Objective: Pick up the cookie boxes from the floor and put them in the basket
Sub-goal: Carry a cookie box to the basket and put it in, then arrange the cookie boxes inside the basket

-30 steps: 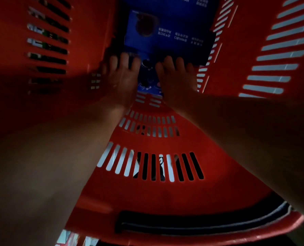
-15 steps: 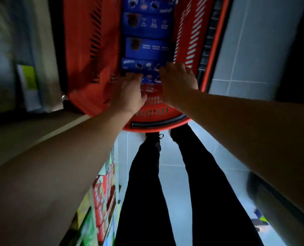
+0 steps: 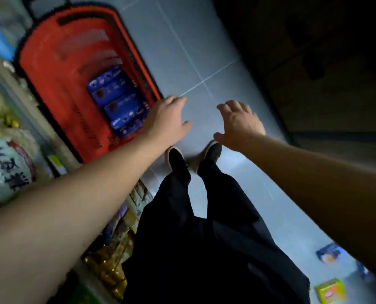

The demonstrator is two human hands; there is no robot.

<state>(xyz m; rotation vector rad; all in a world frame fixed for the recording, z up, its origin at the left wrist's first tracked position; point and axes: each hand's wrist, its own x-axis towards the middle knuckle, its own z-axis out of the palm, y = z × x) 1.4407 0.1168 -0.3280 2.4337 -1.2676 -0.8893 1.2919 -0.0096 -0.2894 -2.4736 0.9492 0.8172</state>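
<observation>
Now, basket [image 3: 51, 88]: red plastic with slotted walls and a dark rim, long with round ends, blurry, at ten o'clock.
Floor [image 3: 204, 51]: smooth grey tiles with thin lines.
Around: shelves of packets at nine o'clock, black shoes [image 3: 176, 159] at the middle, small boxes [image 3: 330, 290] at five o'clock.
Cookie boxes [image 3: 119, 102]: blue, flat, stacked inside the basket.
Grip: left hand [image 3: 169, 119] and right hand [image 3: 239, 126] spread apart, fingers loose, holding nothing, over the floor.

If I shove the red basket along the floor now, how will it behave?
The red basket probably slides rather than tips: it sits long and low on smooth floor tiles. The blue cookie boxes are stacked at one end, so it may swing unevenly. Its slotted plastic walls likely flex a little.
</observation>
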